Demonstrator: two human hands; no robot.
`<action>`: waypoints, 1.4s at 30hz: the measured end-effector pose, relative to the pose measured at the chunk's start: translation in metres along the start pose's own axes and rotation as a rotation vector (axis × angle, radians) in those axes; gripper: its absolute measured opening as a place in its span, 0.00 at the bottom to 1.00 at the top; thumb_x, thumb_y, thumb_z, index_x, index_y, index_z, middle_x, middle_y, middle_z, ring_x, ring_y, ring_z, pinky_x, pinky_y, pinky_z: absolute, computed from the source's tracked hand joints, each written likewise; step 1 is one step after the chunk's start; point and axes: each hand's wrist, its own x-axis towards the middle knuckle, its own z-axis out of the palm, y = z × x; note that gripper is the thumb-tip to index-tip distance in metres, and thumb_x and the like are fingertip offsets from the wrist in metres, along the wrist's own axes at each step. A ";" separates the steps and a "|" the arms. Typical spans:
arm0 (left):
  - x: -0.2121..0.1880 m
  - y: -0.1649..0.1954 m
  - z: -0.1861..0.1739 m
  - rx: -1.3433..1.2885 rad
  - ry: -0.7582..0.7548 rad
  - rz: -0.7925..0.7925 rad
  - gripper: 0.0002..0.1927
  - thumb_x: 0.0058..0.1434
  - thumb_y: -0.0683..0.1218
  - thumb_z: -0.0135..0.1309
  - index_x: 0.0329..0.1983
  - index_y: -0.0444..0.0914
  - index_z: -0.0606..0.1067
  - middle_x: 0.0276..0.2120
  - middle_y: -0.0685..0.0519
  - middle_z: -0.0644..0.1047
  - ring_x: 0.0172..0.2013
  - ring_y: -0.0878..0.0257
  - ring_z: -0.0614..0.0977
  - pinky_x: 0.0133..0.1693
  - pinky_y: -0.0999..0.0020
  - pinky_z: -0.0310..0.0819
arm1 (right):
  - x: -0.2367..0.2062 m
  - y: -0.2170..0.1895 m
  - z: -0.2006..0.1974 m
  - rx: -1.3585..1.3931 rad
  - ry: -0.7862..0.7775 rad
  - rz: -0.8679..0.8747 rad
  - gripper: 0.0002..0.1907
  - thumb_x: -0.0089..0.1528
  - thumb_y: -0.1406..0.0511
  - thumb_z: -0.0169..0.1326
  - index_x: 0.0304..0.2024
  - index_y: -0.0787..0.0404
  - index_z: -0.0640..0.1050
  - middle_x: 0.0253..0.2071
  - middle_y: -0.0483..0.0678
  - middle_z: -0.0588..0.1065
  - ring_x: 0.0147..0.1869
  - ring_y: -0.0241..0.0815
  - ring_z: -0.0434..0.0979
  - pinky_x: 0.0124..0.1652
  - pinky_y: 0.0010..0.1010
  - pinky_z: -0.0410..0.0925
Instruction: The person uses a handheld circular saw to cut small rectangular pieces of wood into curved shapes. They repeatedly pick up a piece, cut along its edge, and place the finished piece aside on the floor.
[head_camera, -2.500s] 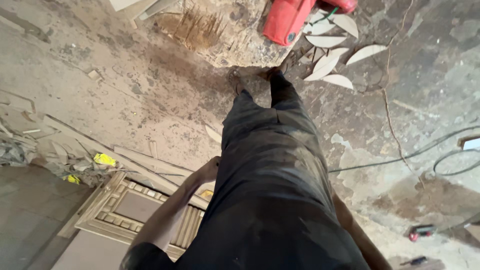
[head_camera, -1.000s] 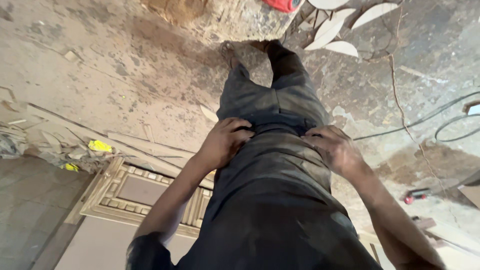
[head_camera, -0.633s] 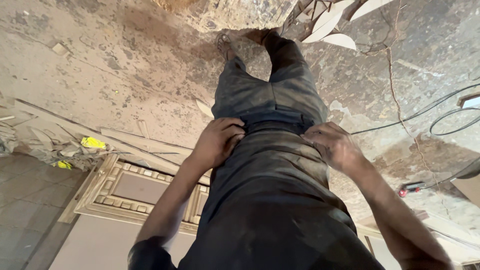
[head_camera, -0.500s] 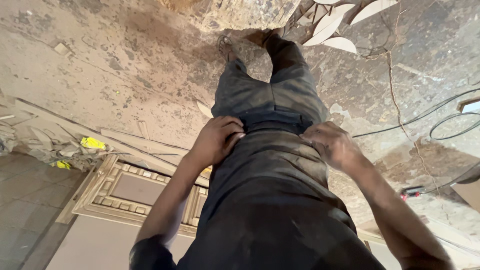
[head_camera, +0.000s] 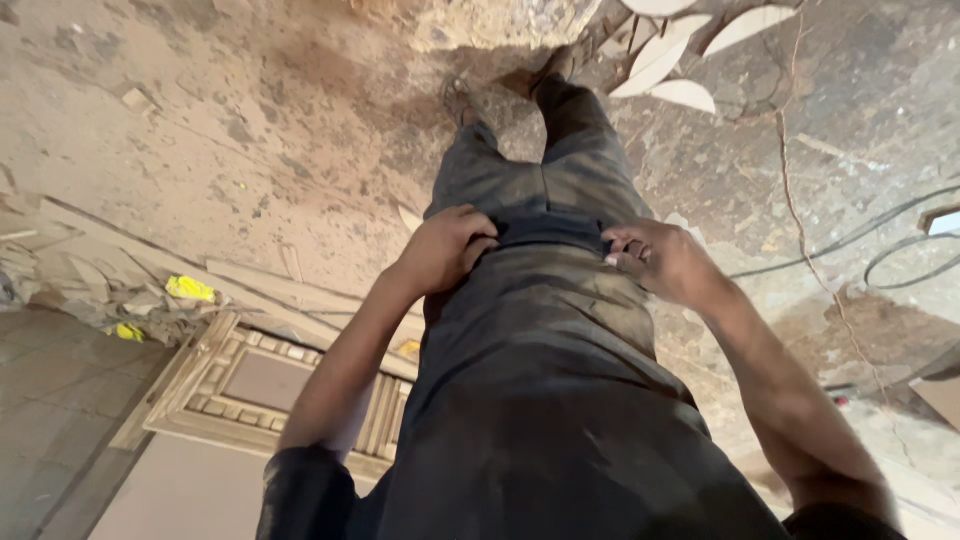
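I look straight down my own body. My left hand (head_camera: 447, 247) and my right hand (head_camera: 657, 262) both grip the lower hem of my dark grey shirt (head_camera: 545, 330) at the waist, fingers curled into the cloth. Below the hem my dark trousers (head_camera: 540, 175) run down to my feet (head_camera: 510, 85) on the dusty concrete floor (head_camera: 250, 130).
A carved wooden panel (head_camera: 250, 385) lies on the floor at the left, with scrap strips and yellow bits (head_camera: 188, 289) beside it. White curved offcuts (head_camera: 670, 60) lie by my feet. Black cables (head_camera: 880, 245) trail across the floor at the right.
My right hand has come into view, and both hands have taken hold of the shirt hem. The view has tilted, so the red tool at the top has left the frame.
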 end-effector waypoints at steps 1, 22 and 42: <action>0.003 -0.003 -0.001 0.023 -0.021 0.024 0.05 0.62 0.44 0.58 0.39 0.38 0.78 0.39 0.45 0.78 0.43 0.44 0.80 0.44 0.53 0.74 | 0.003 -0.001 -0.002 -0.042 0.007 0.027 0.16 0.58 0.65 0.64 0.49 0.61 0.82 0.42 0.55 0.81 0.41 0.47 0.84 0.42 0.38 0.76; 0.060 -0.015 -0.002 -0.344 0.044 0.079 0.08 0.71 0.46 0.53 0.42 0.36 0.74 0.37 0.51 0.75 0.40 0.62 0.76 0.45 0.65 0.71 | 0.016 0.060 -0.009 0.570 -0.035 0.121 0.06 0.65 0.70 0.60 0.40 0.63 0.75 0.30 0.43 0.70 0.32 0.34 0.66 0.31 0.28 0.64; 0.065 -0.040 -0.015 -0.342 -0.006 -0.227 0.13 0.64 0.40 0.60 0.35 0.38 0.65 0.29 0.54 0.69 0.33 0.65 0.70 0.36 0.67 0.69 | 0.022 0.080 -0.018 0.624 0.151 0.152 0.11 0.62 0.65 0.64 0.38 0.61 0.73 0.37 0.48 0.75 0.38 0.37 0.71 0.39 0.31 0.67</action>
